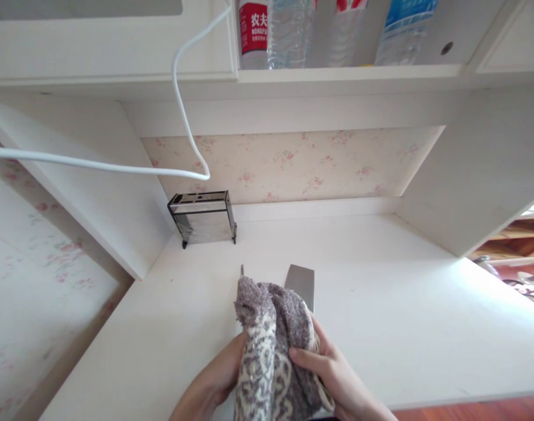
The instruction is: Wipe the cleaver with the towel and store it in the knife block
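A grey and cream patterned towel (260,351) is bunched up between my hands over the white tabletop. My left hand (225,365) holds its left side, with the fingers hidden behind the cloth. On the other side, my right hand (326,365) grips the folds with the thumb pressed on top. A broad, flat grey blade (302,280), like a cleaver's, sticks out beyond the towel; its lower part is covered, and I cannot tell whether it is held or lying down. The thin tip of a metal piece (243,270) shows at the towel's upper left.
A shiny metal knife holder (209,225) with slots on top stands at the back left of the white tabletop (402,304). A white cable (185,117) hangs in front of the cabinet. Plastic water bottles (288,35) stand on the shelf above. Side panels bound both sides.
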`<state>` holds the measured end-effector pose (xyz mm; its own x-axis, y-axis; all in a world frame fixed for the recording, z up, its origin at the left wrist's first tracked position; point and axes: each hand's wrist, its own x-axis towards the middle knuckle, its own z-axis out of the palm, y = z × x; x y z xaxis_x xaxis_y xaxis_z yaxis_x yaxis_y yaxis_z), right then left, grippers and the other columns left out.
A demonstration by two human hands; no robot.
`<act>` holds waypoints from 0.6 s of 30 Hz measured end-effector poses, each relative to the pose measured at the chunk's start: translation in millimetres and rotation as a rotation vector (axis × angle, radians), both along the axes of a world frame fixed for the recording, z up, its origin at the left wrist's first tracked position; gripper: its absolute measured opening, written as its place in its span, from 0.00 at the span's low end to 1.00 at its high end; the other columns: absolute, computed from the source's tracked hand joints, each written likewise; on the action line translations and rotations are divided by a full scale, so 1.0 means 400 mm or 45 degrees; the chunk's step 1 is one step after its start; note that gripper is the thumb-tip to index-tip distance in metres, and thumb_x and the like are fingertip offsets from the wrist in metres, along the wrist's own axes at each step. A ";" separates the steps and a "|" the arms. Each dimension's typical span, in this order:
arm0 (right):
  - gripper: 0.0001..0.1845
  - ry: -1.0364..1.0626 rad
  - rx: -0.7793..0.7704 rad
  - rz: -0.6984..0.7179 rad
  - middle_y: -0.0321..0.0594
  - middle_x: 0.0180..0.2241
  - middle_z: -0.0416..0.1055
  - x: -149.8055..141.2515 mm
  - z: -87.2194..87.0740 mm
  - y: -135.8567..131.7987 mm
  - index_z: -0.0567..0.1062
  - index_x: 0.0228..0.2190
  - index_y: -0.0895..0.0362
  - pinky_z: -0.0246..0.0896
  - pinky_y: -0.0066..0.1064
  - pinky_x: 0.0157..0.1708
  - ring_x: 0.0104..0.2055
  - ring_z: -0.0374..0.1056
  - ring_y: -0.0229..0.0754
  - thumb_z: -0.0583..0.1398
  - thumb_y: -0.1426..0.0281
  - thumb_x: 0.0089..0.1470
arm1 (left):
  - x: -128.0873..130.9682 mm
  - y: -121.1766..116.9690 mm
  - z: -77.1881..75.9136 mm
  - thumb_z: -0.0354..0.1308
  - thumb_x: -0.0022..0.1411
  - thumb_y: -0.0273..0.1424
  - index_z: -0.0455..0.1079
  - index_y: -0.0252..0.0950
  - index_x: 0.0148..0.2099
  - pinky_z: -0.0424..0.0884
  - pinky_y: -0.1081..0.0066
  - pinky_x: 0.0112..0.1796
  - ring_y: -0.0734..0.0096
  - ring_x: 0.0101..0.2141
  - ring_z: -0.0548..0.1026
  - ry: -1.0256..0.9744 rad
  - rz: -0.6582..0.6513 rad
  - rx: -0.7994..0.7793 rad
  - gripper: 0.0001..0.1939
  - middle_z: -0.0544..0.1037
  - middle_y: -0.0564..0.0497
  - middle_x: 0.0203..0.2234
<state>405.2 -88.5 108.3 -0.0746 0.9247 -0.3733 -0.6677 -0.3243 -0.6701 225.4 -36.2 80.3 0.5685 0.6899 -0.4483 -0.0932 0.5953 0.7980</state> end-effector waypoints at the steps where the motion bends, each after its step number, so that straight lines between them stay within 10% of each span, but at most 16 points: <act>1: 0.53 -0.058 -0.008 -0.037 0.42 0.43 0.75 0.012 0.007 -0.002 0.53 0.61 0.48 0.65 0.42 0.46 0.45 0.72 0.50 0.69 0.72 0.35 | 0.021 0.012 0.008 0.56 0.56 0.43 0.74 0.35 0.45 0.63 0.57 0.52 0.55 0.48 0.72 0.015 -0.022 0.050 0.20 0.79 0.44 0.40; 9: 0.47 -0.526 -0.084 -0.408 0.42 0.42 0.76 0.303 0.035 -0.060 0.57 0.59 0.44 0.72 0.41 0.34 0.35 0.75 0.52 0.67 0.66 0.37 | 0.051 0.071 0.063 0.54 0.60 0.42 0.74 0.37 0.42 0.71 0.69 0.30 0.61 0.37 0.76 0.173 -0.046 0.400 0.16 0.75 0.43 0.44; 18: 0.33 -1.169 -0.413 -0.472 0.51 0.50 0.70 0.553 -0.069 -0.106 0.72 0.45 0.49 0.62 0.45 0.51 0.53 0.65 0.59 0.69 0.59 0.33 | -0.208 0.394 0.015 0.61 0.51 0.42 0.69 0.37 0.41 0.71 0.70 0.30 0.64 0.36 0.74 0.588 0.796 0.825 0.18 0.73 0.47 0.40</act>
